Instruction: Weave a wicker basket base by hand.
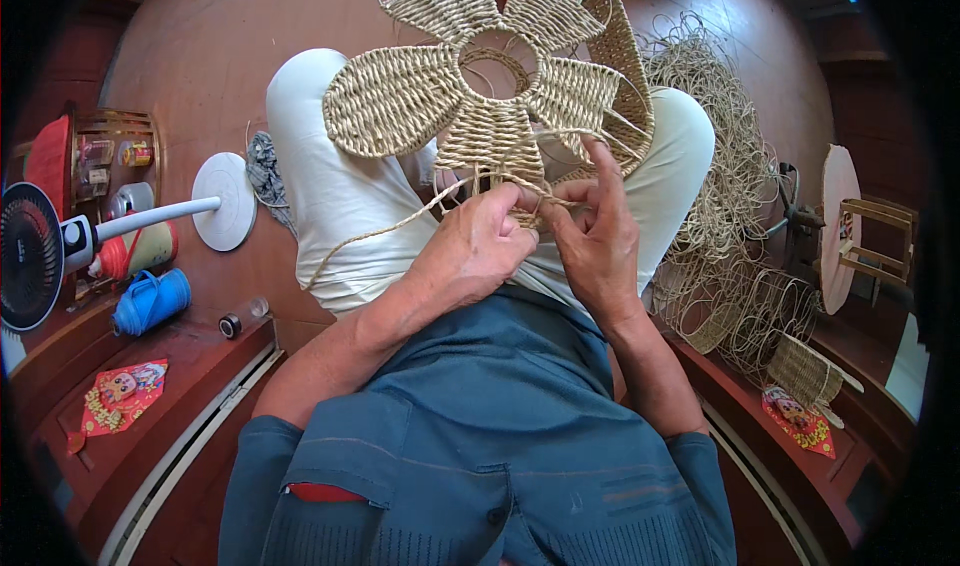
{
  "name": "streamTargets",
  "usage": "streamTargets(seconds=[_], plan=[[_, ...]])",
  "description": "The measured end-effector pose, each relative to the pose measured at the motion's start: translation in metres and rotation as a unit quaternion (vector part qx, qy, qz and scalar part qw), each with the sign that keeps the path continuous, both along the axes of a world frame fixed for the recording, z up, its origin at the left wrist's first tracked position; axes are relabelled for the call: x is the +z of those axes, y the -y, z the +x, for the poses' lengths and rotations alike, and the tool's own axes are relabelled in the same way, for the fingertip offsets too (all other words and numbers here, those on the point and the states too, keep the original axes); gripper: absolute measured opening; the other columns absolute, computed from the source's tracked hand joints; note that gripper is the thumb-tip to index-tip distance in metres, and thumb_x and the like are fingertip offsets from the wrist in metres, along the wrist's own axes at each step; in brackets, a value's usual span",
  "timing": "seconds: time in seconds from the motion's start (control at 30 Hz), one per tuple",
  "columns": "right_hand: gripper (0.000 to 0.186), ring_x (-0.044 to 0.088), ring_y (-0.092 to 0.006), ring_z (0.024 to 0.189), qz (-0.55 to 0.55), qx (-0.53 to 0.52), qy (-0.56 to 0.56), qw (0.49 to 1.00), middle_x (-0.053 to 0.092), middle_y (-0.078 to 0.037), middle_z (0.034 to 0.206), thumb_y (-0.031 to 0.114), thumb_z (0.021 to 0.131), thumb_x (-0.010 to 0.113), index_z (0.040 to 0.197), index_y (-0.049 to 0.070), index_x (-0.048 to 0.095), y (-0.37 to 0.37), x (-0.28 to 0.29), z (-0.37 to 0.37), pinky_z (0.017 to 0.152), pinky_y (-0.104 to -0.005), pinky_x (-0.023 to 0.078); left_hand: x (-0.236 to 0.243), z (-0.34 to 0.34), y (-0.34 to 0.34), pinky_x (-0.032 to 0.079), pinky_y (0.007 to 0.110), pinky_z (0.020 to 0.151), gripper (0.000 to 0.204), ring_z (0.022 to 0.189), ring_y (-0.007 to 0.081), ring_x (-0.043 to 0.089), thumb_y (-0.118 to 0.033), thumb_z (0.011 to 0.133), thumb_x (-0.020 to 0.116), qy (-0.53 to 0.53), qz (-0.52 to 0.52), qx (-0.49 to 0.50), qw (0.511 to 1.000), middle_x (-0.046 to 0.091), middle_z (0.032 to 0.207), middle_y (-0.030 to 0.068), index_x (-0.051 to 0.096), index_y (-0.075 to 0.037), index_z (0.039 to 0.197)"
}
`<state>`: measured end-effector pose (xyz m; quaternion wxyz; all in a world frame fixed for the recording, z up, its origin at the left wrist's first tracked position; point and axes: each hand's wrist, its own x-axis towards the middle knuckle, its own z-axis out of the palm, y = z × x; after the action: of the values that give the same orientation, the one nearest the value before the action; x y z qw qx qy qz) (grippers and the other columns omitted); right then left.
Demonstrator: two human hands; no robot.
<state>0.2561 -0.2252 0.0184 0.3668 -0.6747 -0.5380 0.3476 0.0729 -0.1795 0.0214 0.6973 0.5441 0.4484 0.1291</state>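
A flower-shaped woven straw piece [400, 101] rests between my knees, its petals set around an open round centre. One petal on the left is fully filled in, while the bottom petal [490, 136] nearest me ends in bare frame rods. At that lower end my left hand [485, 241] is closed, thumb and fingers pinching the twisted straw cord [375, 234], whose loose tail trails left across my thigh. Beside it, my right hand [600, 231] pinches cord between thumb and bent fingers, with its index finger raised. The fingertips partly hide the strands.
A large tangled heap of straw cord [715, 156] lies on the floor at right. To the left stand a fan [35, 256] and a white round base [225, 201], near a blue jug [152, 301]. A wooden stool [840, 231] lies tipped at far right.
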Motion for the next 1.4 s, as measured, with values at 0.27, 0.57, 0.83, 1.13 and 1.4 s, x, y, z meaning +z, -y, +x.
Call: streamTargets(seconds=[0.27, 0.57, 0.83, 1.13, 1.4], plan=[[0.066, 0.06, -0.006, 0.066, 0.288, -0.05, 0.06, 0.954, 0.065, -0.013, 0.132, -0.009, 0.091, 0.079, 0.149, 0.001, 0.05, 0.025, -0.006, 0.013, 0.055, -0.0204, 0.046, 0.0, 0.0, -0.001, 0.041, 0.026, 0.058, 0.045, 0.062, 0.0064, 0.053, -0.014, 0.1, 0.063, -0.003, -0.013, 0.015, 1.0, 0.058, 0.071, -0.0035, 0.061, 0.008, 0.14], [0.061, 0.068, -0.0141, 0.067, 0.076, 0.01, 0.083, 0.994, 0.077, -0.013, 0.117, 0.004, 0.097, 0.078, 0.152, 0.005, 0.054, 0.017, 0.002, 0.004, 0.058, -0.0308, 0.054, 0.001, -0.001, -0.002, 0.04, 0.025, 0.058, 0.046, 0.063, 0.006, 0.053, -0.013, 0.101, 0.064, 0.037, -0.049, 0.011, 0.998, 0.058, 0.073, -0.0033, 0.06, 0.008, 0.141], [0.047, 0.067, -0.0118, 0.081, -0.067, -0.037, -0.299, 0.951, 0.07, -0.006, 0.094, 0.007, 0.106, 0.07, 0.148, 0.002, 0.05, 0.004, 0.001, 0.018, 0.078, -0.0262, 0.055, 0.005, -0.001, 0.013, 0.051, 0.037, 0.061, 0.038, 0.062, 0.0249, 0.064, -0.012, 0.099, 0.067, -0.109, 0.247, -0.019, 0.963, 0.067, 0.079, 0.0073, 0.065, -0.003, 0.135], [0.023, 0.067, -0.0131, 0.091, -0.023, -0.153, -0.328, 0.932, 0.062, 0.0, 0.095, 0.014, 0.106, 0.066, 0.125, 0.006, 0.055, 0.013, 0.033, 0.119, 0.087, -0.031, 0.054, -0.006, 0.023, 0.004, 0.056, 0.041, 0.078, 0.022, 0.091, 0.0284, 0.069, -0.019, 0.098, 0.077, -0.13, 0.51, -0.025, 0.85, 0.061, 0.102, 0.0095, 0.064, -0.009, 0.112], [0.013, 0.068, -0.0185, 0.082, 0.023, -0.269, -0.421, 0.866, 0.072, -0.008, 0.099, 0.0, 0.104, 0.063, 0.112, 0.003, 0.072, 0.197, 0.055, 0.646, 0.062, -0.0273, 0.051, -0.026, 0.036, 0.004, 0.056, 0.04, 0.076, 0.023, 0.088, 0.026, 0.068, -0.019, 0.099, 0.076, -0.135, 0.565, -0.069, 0.811, 0.057, 0.1, 0.0098, 0.06, -0.007, 0.111]])
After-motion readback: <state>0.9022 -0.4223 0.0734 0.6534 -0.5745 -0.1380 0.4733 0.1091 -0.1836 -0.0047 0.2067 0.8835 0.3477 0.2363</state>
